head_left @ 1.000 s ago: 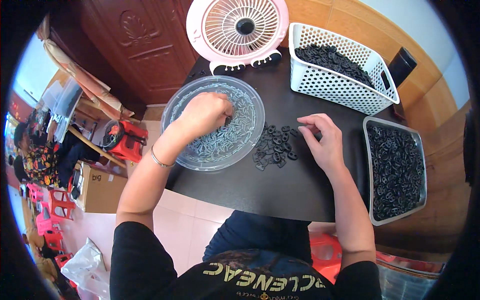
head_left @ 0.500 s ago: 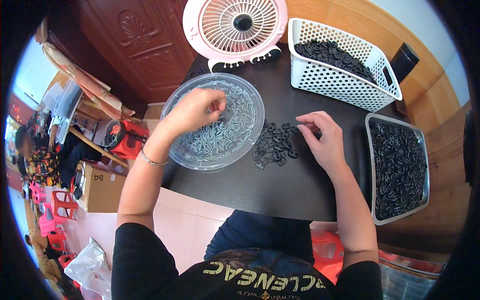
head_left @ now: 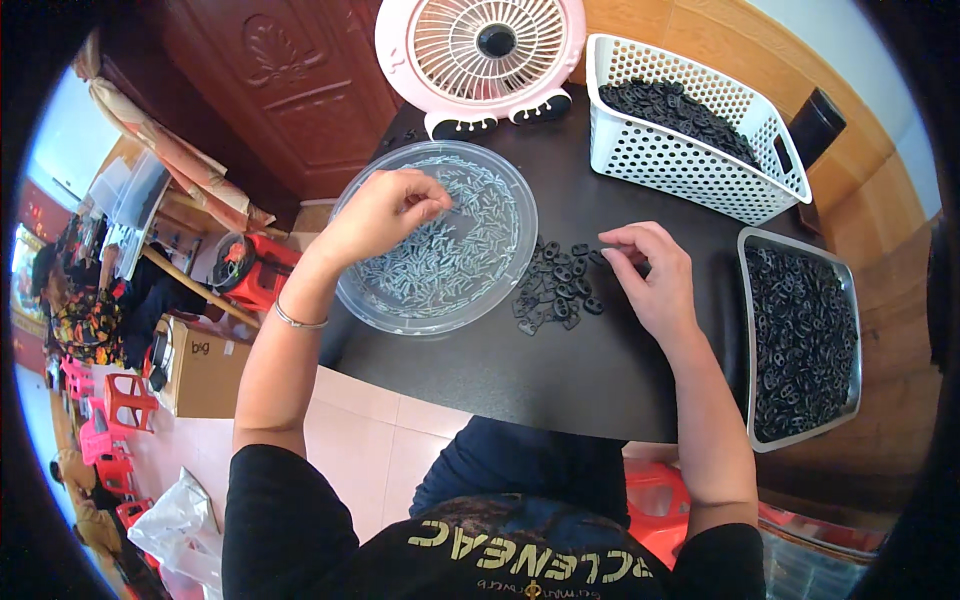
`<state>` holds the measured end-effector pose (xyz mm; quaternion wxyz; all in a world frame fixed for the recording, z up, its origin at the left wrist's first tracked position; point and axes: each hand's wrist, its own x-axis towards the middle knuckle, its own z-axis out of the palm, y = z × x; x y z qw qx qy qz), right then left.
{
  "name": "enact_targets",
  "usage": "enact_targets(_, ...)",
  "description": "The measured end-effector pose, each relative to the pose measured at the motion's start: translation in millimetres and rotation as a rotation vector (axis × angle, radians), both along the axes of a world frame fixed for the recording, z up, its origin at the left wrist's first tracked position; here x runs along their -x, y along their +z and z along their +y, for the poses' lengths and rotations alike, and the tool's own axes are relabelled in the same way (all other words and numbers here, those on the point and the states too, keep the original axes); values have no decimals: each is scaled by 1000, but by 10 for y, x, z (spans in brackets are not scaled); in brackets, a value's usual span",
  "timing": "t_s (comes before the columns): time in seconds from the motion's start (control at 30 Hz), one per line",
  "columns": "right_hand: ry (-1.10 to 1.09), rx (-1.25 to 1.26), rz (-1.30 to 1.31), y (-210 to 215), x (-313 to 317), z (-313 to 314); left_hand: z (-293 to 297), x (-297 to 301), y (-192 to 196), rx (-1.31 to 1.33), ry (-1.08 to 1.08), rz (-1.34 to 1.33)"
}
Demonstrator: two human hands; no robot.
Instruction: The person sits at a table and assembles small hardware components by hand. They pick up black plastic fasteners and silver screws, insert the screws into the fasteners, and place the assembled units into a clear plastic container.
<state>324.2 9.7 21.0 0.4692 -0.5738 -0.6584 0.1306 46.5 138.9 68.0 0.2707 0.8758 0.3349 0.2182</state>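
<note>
Small pins (head_left: pixel 430 255) lie in a clear bowl (head_left: pixel 440 325) on a dark table (head_left: pixel 480 385). The left hand (head_left: pixel 395 215), fingertips bunched, blocks part of it. Right of the bowl, by loose black pieces (head_left: pixel 563 285), the right hand (head_left: pixel 655 275) has thumb and forefinger slightly parted; whether either hand holds anything I cannot tell. Behind the bowl: pink fan (head_left: pixel 495 40), red-brown door (head_left: pixel 285 90); far right, white basket (head_left: pixel 690 180).
</note>
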Motion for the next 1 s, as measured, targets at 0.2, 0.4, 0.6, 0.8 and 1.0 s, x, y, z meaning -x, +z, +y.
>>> enact_targets(0.2,-6,-14,27,26,37,-6,-17,66,-27,348,2,-263)
enact_targets(0.4,159,-95,36,237,389,26,-223,73,13,388,28,-429)
enact_targets(0.6,424,319,274,369,909,316,-496,102,50,-172,14,-313)
enact_targets(0.8,499,489,381,448,1165,355,-683,254,56,-340,50,-352)
enact_targets(1.0,481,484,410,464,1241,353,-709,319,-17,-458,86,-342)
